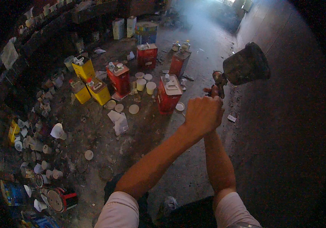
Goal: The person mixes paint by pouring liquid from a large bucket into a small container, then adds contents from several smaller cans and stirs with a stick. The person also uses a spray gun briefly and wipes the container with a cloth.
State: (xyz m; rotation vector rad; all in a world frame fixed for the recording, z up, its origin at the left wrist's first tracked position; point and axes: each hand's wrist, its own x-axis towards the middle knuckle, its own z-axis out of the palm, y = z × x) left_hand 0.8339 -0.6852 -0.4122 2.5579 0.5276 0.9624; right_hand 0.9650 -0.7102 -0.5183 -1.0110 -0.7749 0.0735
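Littered floor (pixel 147 146), spray gun (pixel 244 65) beyond left hand (pixel 204 114)

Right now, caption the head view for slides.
Hands together hold a spray gun, red cans and yellow cans at left.

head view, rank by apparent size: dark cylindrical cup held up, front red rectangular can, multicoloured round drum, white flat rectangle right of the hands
1. Dark cylindrical cup, helped by nearness
2. Front red rectangular can
3. Multicoloured round drum
4. White flat rectangle

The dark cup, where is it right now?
In the head view, the dark cup is at the upper right, attached to the spray gun and right of the red cans.
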